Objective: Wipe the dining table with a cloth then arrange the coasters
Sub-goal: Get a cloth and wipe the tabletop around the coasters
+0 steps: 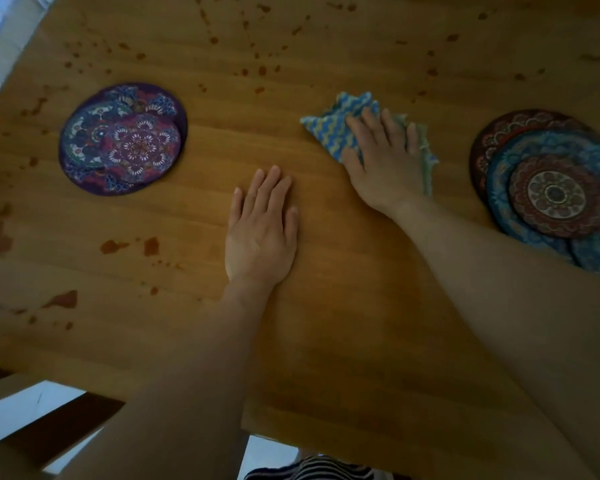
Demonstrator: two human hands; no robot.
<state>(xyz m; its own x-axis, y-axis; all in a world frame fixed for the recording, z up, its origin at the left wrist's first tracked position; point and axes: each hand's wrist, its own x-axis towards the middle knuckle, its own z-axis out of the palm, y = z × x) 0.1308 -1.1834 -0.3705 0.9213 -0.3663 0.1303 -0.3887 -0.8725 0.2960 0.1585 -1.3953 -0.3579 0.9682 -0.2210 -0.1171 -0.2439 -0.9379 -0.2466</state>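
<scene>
I saw my right hand (381, 157) pressed flat, fingers straight, on the crumpled cloth (336, 119). The cloth, striped in blue and yellow waves, lay centre-right on the wooden table (326, 323), its long axis running far-left to near-right. My left hand (262, 233) lay open, palm down. Round patterned coasters overlapped in two piles, purple coasters (122, 140) left and blue-red coasters (548, 188) right, the latter partly behind my forearm. Reddish splashes (111, 245) dotted the wood.

Cloth (329, 123) middle hidden under right hand (385, 164). Coaster stack (548, 192) at 3 o'clock: clipped by the edge, lower part behind forearm.
</scene>
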